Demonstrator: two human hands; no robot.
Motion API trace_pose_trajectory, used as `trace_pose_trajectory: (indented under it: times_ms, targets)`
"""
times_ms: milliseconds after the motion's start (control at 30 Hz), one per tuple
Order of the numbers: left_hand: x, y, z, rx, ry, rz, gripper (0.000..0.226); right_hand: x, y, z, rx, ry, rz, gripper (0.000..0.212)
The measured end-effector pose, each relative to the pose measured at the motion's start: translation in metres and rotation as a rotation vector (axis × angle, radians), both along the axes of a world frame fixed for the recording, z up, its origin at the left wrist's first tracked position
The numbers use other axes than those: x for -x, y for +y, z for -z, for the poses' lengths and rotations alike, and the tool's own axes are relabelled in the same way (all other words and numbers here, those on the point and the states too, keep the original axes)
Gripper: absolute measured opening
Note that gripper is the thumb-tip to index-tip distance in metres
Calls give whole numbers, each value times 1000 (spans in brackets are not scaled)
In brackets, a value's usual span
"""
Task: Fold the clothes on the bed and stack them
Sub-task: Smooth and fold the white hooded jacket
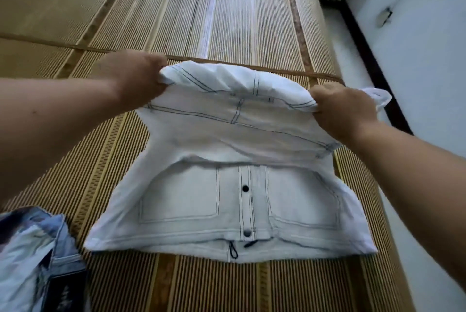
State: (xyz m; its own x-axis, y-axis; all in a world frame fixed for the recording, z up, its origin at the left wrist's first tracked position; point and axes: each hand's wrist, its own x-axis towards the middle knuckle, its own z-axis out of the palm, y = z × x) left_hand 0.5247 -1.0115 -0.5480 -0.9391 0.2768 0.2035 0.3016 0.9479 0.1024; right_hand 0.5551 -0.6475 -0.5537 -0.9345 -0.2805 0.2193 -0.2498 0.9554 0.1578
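Striped bamboo matting point(176, 21) covered the bed. The white jacket point(234, 198) lay across its near middle, with hem and snap placket flat toward the person and the far part raised off the mat. The left hand point(133, 77) had its fingers curled round the lifted edge at one corner. The right hand point(340, 107) clutched the opposite corner the same way, with a loose flap of cloth point(378, 96) (a sleeve end, probably) poking out beyond its knuckles.

That flap looked the likeliest trouble: laid down as it was, it could stick out of the fold or bunch into a lump. The right corner also sat nearer than the left, so the crease might land askew. A tug across the smooth mat could drag the flat half out of square. A denim garment point(32, 248) lay at the near left, a little apart from the jacket, presumably where the stack would go.
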Motion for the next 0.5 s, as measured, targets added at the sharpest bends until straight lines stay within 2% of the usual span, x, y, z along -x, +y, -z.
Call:
trace_pose_trajectory:
  times_ms: [100, 167, 267, 333, 400, 433, 467, 500]
  targets:
    - [-34, -4, 4, 31, 98, 143, 15, -35, 5, 6, 26, 97, -26, 15]
    - [-65, -7, 16, 47, 89, 252, 12, -67, 9, 22, 41, 109, -34, 23]
    - [-116, -8, 50, 61, -1, 349, 18, -125, 15, 67, 8, -40, 17, 31]
    - [-147, -8, 85, 146, -162, 350, 15, -160, 9, 99, -49, -363, 142, 37]
    - [-172, -6, 120, 283, -468, 261, 29, -187, -1, 127, -11, -671, 361, 55]
    - [-181, -6, 134, 337, -606, 201, 39, -194, -6, 136, 49, -762, 481, 61]
    - [-185, -3, 139, 354, -695, 136, 42, -196, -13, 139, 126, -781, 563, 63]
    - [-185, 1, 141, 319, -705, 85, 38, -195, -20, 140, 212, -730, 595, 61]
